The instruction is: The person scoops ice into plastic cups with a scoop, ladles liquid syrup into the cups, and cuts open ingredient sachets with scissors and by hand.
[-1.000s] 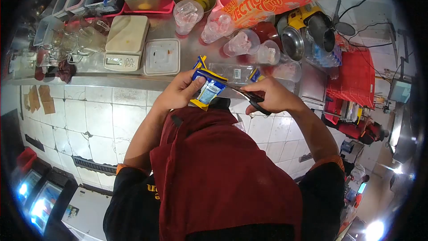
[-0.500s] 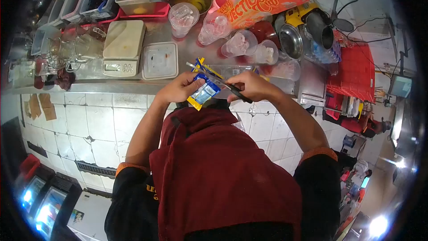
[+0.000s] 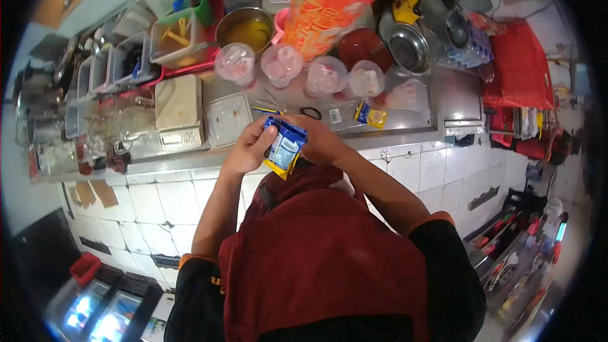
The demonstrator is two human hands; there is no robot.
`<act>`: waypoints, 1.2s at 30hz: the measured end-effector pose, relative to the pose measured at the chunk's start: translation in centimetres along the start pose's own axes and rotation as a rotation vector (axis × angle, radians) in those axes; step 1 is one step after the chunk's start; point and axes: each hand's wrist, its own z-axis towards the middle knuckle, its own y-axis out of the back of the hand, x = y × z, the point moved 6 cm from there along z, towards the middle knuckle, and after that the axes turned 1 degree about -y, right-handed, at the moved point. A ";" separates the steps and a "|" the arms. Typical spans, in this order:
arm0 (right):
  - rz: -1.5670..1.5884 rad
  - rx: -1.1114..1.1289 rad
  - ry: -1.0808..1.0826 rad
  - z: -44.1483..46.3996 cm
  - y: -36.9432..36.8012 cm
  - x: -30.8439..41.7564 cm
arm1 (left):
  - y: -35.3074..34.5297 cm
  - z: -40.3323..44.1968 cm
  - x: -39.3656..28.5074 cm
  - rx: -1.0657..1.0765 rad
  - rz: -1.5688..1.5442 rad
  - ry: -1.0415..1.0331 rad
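My left hand [image 3: 249, 149] is closed on a blue-and-yellow sachet [image 3: 284, 149], thumb across its front. It looks like more than one sachet stacked together. Against the right edge of the sachet, my right hand [image 3: 320, 144] is curled, its fingertips partly hidden behind it. Just beyond my hands on the steel counter lie the scissors, their black handle [image 3: 310, 113] toward the right. Near them is a thin blue-and-yellow cut strip [image 3: 266, 111]. Another yellow-and-blue sachet [image 3: 371, 116] rests further right, by a clear plastic wrapper [image 3: 342, 116].
Several plastic cups of ice, one a clear cup [image 3: 235, 63], stand in a row behind. To the left are a kitchen scale [image 3: 179, 114] and a shallow white tray [image 3: 228, 119]. Behind are a metal bowl [image 3: 246, 30], an orange printed bag [image 3: 323, 16] and a steel pan [image 3: 408, 49].
My right hand has let go of the scissors, which now lie on the counter, and has moved in to the sachet. The view has shifted, and my left hand still holds the sachet.
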 end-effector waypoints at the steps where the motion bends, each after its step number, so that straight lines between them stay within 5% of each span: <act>1: 0.739 0.025 -0.034 -1.3 2.2 2.4 | -0.3 0.6 0.4 -0.046 -0.023 0.008; 3: 1.477 0.014 -0.030 -3.1 3.2 3.1 | -2.9 2.2 -1.1 -0.092 0.082 -0.114; 6: 1.418 -0.112 -0.042 -4.8 2.7 2.1 | -6.2 3.6 -1.4 -0.141 0.360 -0.285; 9: 0.999 -0.237 -0.105 -4.6 5.5 2.6 | -6.2 4.0 -0.1 -0.447 0.896 -0.531; 11: 1.078 -0.288 -0.076 -3.9 4.3 2.1 | -5.5 4.6 0.9 -0.528 0.371 -0.160; 13: 1.110 -0.241 -0.076 -3.6 7.8 2.3 | -4.8 3.7 2.2 -0.245 0.126 -0.151; 15: 0.969 -0.405 0.021 -4.0 11.5 2.8 | -7.2 4.2 0.9 -0.186 0.118 -0.137; 23: 0.762 -0.356 -0.130 -2.7 12.7 2.3 | -3.0 6.2 2.1 -0.176 0.077 0.011; 25: 0.689 -0.408 -0.088 -1.8 11.4 1.9 | -2.0 6.2 -0.2 -0.172 0.537 0.024; 27: 0.677 -0.234 -0.236 -1.6 12.3 1.7 | 0.8 6.3 -1.0 -0.140 0.753 0.089; 28: 0.636 -0.541 -0.103 -2.0 12.8 1.7 | -2.7 6.9 -4.6 -0.148 0.674 0.059; 29: 0.322 -0.478 -0.048 -1.4 14.7 1.8 | -0.7 6.7 -4.3 -0.134 0.672 -0.131; 30: 0.685 -0.208 -0.359 -2.0 14.0 0.7 | 1.5 6.4 -3.2 -0.117 0.611 -0.139; 32: 0.922 -0.266 -0.422 -1.9 11.7 -2.3 | 1.7 6.3 -3.4 -0.087 0.182 0.106; 34: 0.802 -0.332 -0.393 -1.8 8.8 -6.1 | 0.3 7.0 -4.4 -0.028 -0.133 0.185; 36: 0.824 -0.322 -0.437 -1.9 8.0 -7.2 | 1.5 7.1 -4.0 -0.077 -0.117 0.227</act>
